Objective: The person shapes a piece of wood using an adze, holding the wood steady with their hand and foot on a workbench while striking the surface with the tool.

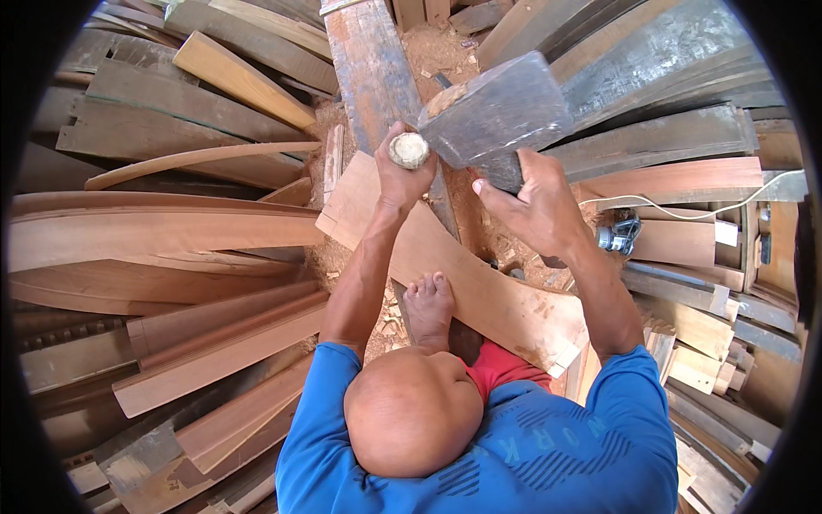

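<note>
My left hand [399,182] is wrapped round an upright chisel [409,151]. Only its round, pale, battered handle end shows; the blade is hidden beneath the fist. In my right hand [541,207] is a mallet [507,110] with a big, grey, worn block head, gripped by its dark handle. The mallet head hangs just right of the chisel's end; whether they touch, I cannot tell. Under both hands lies a curved reddish-brown board [488,278], running from upper left to lower right. My bare foot [430,307] rests against the board's near edge.
A long weathered beam [377,73] runs away under the board. Stacked planks and curved wooden pieces [171,231] crowd the left, with more planks [659,141] at right. A small power tool [618,235] and a white cord [664,208] lie right. Shavings [441,53] litter the ground.
</note>
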Available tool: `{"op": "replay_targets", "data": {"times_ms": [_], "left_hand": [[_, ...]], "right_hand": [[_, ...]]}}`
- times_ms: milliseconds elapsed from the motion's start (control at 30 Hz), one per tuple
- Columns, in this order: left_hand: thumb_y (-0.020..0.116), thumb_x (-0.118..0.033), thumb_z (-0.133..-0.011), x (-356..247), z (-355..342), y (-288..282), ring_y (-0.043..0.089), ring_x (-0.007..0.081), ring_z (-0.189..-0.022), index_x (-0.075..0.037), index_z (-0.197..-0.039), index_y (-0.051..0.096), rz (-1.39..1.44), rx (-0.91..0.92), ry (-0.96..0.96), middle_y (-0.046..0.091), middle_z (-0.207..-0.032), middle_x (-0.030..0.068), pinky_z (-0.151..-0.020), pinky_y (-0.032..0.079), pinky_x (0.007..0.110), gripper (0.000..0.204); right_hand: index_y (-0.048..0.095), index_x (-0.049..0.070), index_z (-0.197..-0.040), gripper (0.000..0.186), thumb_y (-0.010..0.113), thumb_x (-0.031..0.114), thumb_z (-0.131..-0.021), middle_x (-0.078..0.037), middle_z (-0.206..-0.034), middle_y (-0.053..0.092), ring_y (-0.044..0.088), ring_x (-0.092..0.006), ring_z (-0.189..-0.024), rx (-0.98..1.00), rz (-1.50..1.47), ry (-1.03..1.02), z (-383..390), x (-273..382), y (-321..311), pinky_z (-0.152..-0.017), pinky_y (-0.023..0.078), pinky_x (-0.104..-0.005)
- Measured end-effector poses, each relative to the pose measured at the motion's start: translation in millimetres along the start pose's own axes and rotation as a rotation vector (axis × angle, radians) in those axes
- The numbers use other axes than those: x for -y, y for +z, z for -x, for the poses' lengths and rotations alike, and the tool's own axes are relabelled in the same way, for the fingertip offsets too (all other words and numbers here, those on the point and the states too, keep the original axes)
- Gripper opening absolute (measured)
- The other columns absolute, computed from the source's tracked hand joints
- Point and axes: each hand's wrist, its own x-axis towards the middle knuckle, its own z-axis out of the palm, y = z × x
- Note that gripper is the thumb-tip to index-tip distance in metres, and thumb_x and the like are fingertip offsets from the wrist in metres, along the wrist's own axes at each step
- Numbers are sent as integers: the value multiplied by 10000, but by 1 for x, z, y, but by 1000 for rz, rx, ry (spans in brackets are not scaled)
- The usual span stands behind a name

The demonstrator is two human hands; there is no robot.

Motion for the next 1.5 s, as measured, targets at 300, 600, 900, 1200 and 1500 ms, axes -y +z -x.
{"op": "replay_targets", "data": {"times_ms": [300, 600, 900, 1200, 1500], "left_hand": [[722, -45, -805, -25, -2, -10, 504, 123, -634, -25, -769, 533, -88, 102, -14, 538, -666, 56, -601, 448, 298, 193], [760, -49, -755, -36, 24, -2, 625, 136, -751, -17, -876, 631, 24, 88, 68, 665, -790, 72, -696, 509, 298, 180], [741, -54, -815, -15, 5, -13, 653, 139, -780, -21, -907, 585, -200, -113, -109, 646, -798, 44, -696, 527, 295, 184], [809, -189, -826, -31, 38, -127, 622, 176, -700, -12, -908, 555, -371, -62, -167, 601, -743, 63, -615, 507, 318, 320], [761, -501, -772, 56, 204, -143, 675, 379, -980, -68, -1133, 658, -525, 385, -776, 700, -1040, 229, -818, 549, 442, 574]], "right_hand": [[649, -5, -1038, 260, 749, 126, -836, -113, -892, 711, 654, -181, -783, -247, -24, 16, -3, 51, -29, -742, 525, -338], [617, 3, -725, 201, 713, 153, -817, -223, -666, 635, 637, -373, -581, 168, 520, -72, -13, -12, 3, -550, 509, -449], [584, -12, -1140, 425, 708, 212, -801, -188, -902, 678, 670, -305, -826, 100, -1, 168, 34, -24, 17, -735, 513, -411], [646, -10, -931, 347, 716, 286, -765, -93, -777, 649, 606, -216, -714, 198, 183, 742, 210, -164, -37, -689, 492, -373], [664, -3, -886, 289, 752, 225, -733, -16, -742, 591, 545, -137, -688, 145, 95, 927, 296, -217, -71, -641, 458, -334]]}}
